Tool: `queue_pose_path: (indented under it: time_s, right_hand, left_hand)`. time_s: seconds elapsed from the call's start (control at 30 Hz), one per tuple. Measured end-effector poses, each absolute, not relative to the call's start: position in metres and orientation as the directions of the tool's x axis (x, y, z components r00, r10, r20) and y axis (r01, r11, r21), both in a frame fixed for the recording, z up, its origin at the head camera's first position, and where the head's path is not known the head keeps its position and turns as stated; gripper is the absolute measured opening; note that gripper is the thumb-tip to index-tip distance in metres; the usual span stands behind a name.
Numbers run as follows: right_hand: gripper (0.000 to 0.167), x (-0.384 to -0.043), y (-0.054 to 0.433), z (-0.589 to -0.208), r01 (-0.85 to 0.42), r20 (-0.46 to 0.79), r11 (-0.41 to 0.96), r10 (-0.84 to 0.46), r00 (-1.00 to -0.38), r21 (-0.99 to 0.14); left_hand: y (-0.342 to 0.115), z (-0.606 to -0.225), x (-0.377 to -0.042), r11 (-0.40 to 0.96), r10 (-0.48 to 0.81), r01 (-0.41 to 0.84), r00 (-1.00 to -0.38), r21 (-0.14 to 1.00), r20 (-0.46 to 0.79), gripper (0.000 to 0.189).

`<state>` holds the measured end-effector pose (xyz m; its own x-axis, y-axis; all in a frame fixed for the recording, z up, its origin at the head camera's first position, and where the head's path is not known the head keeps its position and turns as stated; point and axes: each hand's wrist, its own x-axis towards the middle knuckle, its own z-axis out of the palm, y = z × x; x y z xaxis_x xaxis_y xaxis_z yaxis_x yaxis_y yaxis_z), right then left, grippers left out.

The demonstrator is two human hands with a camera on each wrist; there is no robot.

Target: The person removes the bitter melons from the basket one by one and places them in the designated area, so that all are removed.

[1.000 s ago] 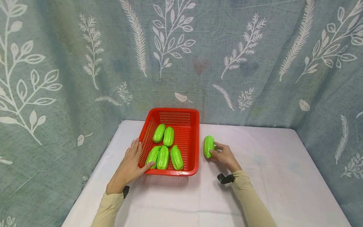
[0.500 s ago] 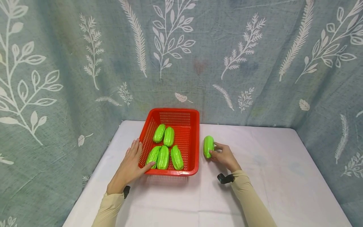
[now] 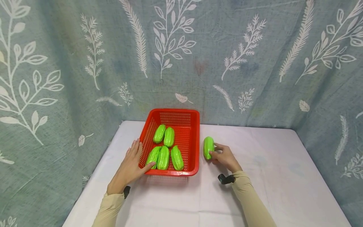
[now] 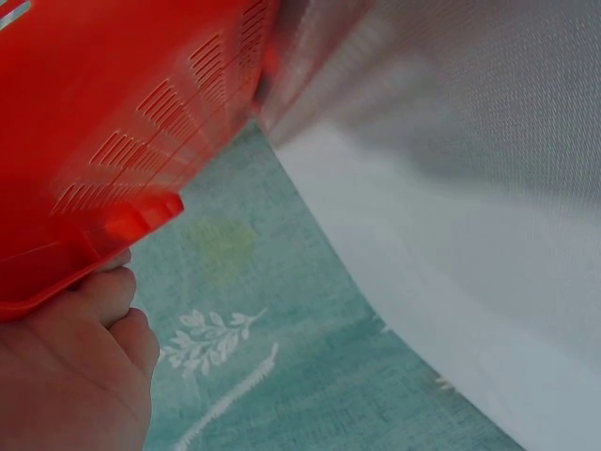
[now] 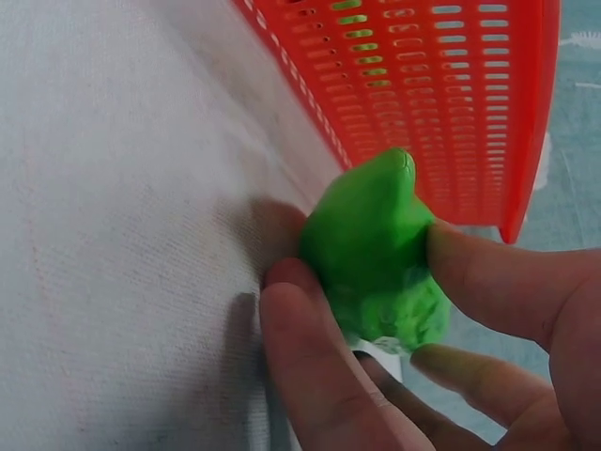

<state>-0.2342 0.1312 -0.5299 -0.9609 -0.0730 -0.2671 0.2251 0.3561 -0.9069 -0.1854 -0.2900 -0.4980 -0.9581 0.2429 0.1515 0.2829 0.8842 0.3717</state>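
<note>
one green vegetable point(image 3: 208, 148) is pinched between the thumb and fingers of the right hand point(image 3: 225, 156), just outside the right wall of a red basket point(image 3: 196, 142); whether its weight is borne by the white-covered counter point(image 3: 261, 167) cannot be told. by that slotted wall, the held piece is separated from five more green vegetables point(image 3: 169, 136) lying in the basket: two are placed side by side toward the far end, three are lined up along the near end, so six are counted in all. the near left corner of the basket is touched by the left hand point(image 3: 127, 169), whose fingers are laid straight along the left rim, with the thumb spread apart across the near rim, in front of the leftmost piece. one black device is worn at each wrist point(image 3: 226, 179), two in total, and two beige sleeves point(image 3: 252, 195) are seen. the counter is backed by a blue-green curtain point(image 3: 204, 72) printed with white leaves.
</note>
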Motion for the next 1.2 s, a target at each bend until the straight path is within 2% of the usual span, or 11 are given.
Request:
queue_pose_path:
  time_s: [0.3, 0.57, 0.7, 1.2]
  right_hand:
    - [0.071, -0.23, 0.14, -0.53, 0.215, -0.261, 0.342, -0.094, -0.961, -0.915]
    - [0.064, -0.229, 0.146, -0.52, 0.184, -0.233, 0.44, -0.06, -0.971, -0.879]
    - [0.063, -0.228, 0.146, -0.515, 0.176, -0.225, 0.448, -0.057, -0.973, -0.877]
    - [0.056, -0.223, 0.143, -0.478, 0.008, -0.053, 0.47, -0.084, -0.995, -0.883]
  left_hand:
    - [-0.29, -0.498, -0.185, 0.885, 0.246, 0.286, -0.957, 0.368, 0.152, 0.114]
    - [-0.291, -0.497, -0.186, 0.888, 0.243, 0.286, -0.956, 0.36, 0.162, 0.114]
    - [-0.291, -0.497, -0.185, 0.889, 0.244, 0.289, -0.955, 0.354, 0.166, 0.114]
    - [-0.291, -0.497, -0.186, 0.904, 0.256, 0.3, -0.95, 0.304, 0.177, 0.114]
